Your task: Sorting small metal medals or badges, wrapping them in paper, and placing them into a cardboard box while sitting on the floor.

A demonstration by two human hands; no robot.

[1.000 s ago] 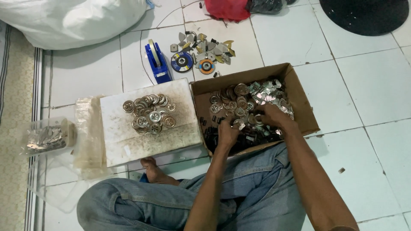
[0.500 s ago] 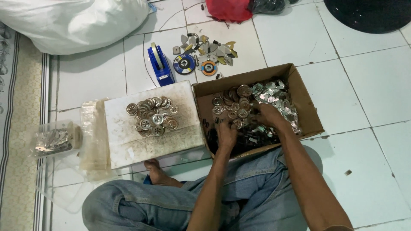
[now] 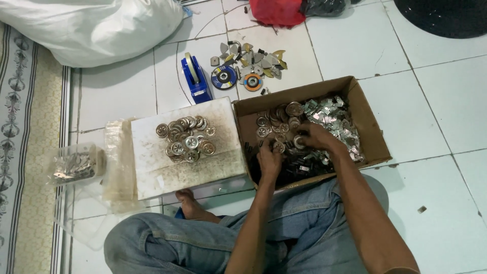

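Both hands, the left hand [image 3: 269, 158] and the right hand [image 3: 312, 137], curl their grip on round metal discs [image 3: 276, 124] inside the cardboard box [image 3: 373, 132], where loose pieces heaped just beside the fingers could slide or snag.

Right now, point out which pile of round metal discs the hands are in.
The discs in the cardboard box, under the left hand and right hand. The other pile lies untouched on the white board.
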